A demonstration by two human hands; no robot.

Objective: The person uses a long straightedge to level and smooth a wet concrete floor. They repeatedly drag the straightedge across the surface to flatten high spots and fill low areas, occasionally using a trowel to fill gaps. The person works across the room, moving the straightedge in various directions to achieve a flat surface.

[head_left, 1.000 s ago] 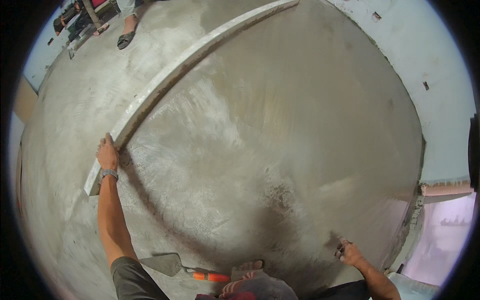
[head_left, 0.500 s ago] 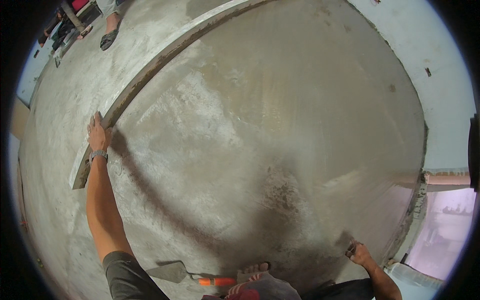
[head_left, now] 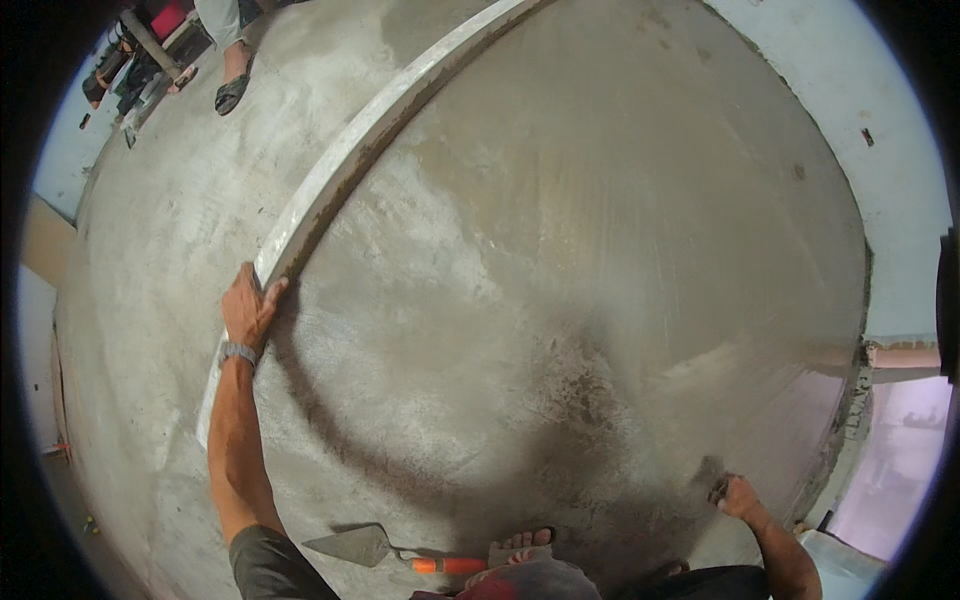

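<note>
My left hand grips a long, pale straightedge bar with mortar-smeared sides, its fingers over the bar and its thumb on the right side. From my hand the bar runs away to the far middle, and its near end lies beside my forearm. At the lower right, my right hand is closed just above the grey floor; something dark shows at its fingers, too unclear to name. A pointing trowel with an orange handle rests on the floor near my bare foot, between my arms.
Smooth, damp-looking grey cement spreads right of the bar, with a rougher dark patch near the middle. A pale wall borders the right side. At the far left stands another person's sandalled foot, with piled items behind it.
My left hand and the bar have come nearer and somewhat right, and more of the bar's pale top shows. My right hand has hardly moved. The whole view has shifted slightly.
</note>
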